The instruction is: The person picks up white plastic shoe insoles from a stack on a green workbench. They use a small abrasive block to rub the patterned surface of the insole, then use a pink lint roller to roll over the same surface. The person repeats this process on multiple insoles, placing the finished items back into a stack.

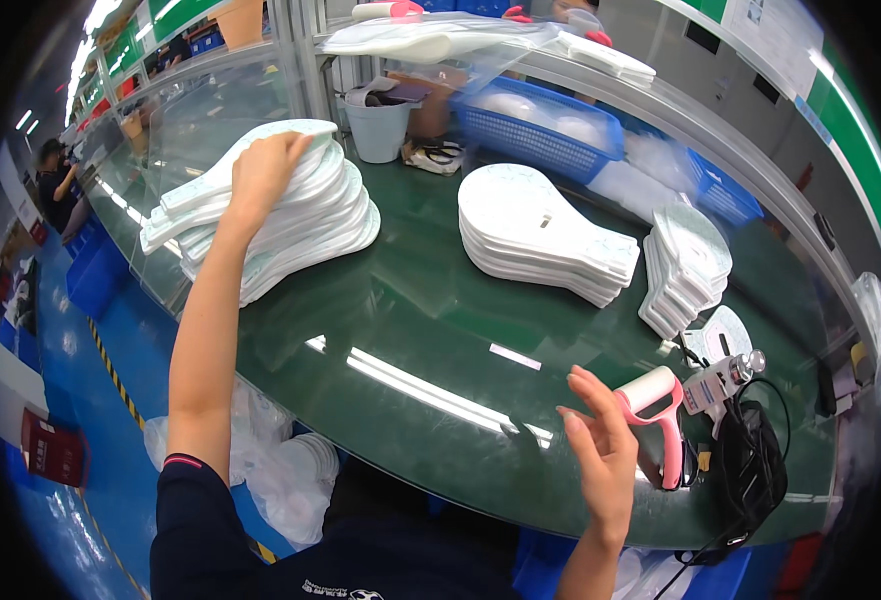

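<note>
My left hand (265,175) is at the top of the left stack of white paddle-shaped pads (310,230), its fingers closed over the uppermost pad near its wide end. The fingertips are partly hidden. My right hand (600,450) is raised over the near side of the green table, fingers apart and holding nothing. Just right of it lies a lint roller (660,405) with a white roll and a pink handle. A second, lower stack of the same pads (535,215) sits at the middle of the table.
Another pad stack (685,265) stands at the right. Beside the roller are a small bottle (710,385) and a black pouch (750,470) with a cable. A grey bucket (377,130) and a blue basket (540,135) line the back of the green table (410,340).
</note>
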